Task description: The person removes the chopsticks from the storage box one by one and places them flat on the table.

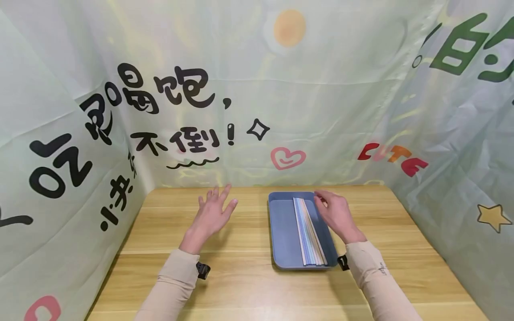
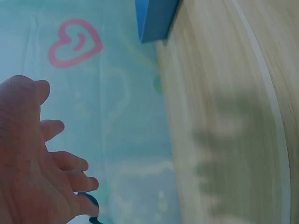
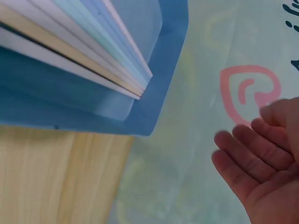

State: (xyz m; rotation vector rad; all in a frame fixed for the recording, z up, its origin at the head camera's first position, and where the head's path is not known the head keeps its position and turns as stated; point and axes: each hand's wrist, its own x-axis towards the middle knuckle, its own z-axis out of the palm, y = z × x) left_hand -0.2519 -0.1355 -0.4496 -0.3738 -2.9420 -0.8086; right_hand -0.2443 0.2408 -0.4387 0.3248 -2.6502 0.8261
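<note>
A blue rectangular tray (image 1: 284, 236) stands on the table, right of its middle. Inside lies a bundle of long thin pastel sticks (image 1: 309, 234), running lengthwise and fanned slightly towards the near end. My right hand (image 1: 336, 216) hovers by the tray's far right corner with nothing in it. In the right wrist view its fingers (image 3: 245, 158) bend loosely, apart from the tray wall. Left of the tray my left hand (image 1: 212, 215) is raised over the table, fingers spread and holding nothing. The left wrist view shows that palm (image 2: 28, 172) empty too.
A wood-grain table (image 1: 241, 285) lies under both hands. Printed cloth (image 1: 241, 98) hangs along its back, left and right sides as walls. The tray's far end is close to the back cloth.
</note>
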